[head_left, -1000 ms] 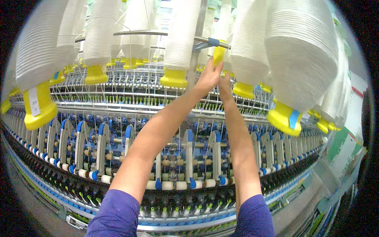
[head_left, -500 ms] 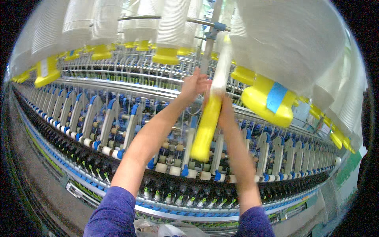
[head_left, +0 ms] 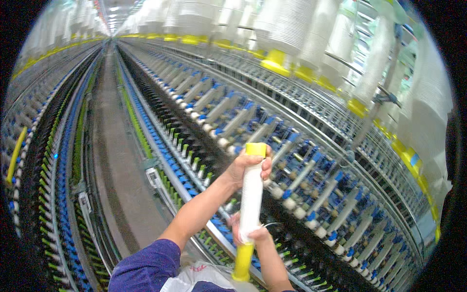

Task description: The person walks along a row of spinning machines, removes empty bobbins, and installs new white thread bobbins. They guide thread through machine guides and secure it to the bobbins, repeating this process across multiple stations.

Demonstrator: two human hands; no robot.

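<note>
A yellow roving bobbin (head_left: 252, 199) with a thin layer of white roving is held upright, slightly tilted, before my body. My left hand (head_left: 249, 168) is closed around its upper part, just below the bare yellow end. Lower down, my right hand (head_left: 250, 234) grips the bobbin where the white winding meets the longer yellow end. A loose white strand curves out beside the right hand. Some fingers of both hands are hidden behind the bobbin.
Alongside me runs a long spinning machine with grey arms (head_left: 233, 121) and rows of spindles with green bases. Full white roving bobbins (head_left: 292, 29) on yellow tubes hang above it. At left lies a narrow aisle floor (head_left: 114, 146), with another machine beyond.
The bobbin has come down from below the hanging bobbins to near my body, its bare end now gripped lower. My view has turned left along the aisle.
</note>
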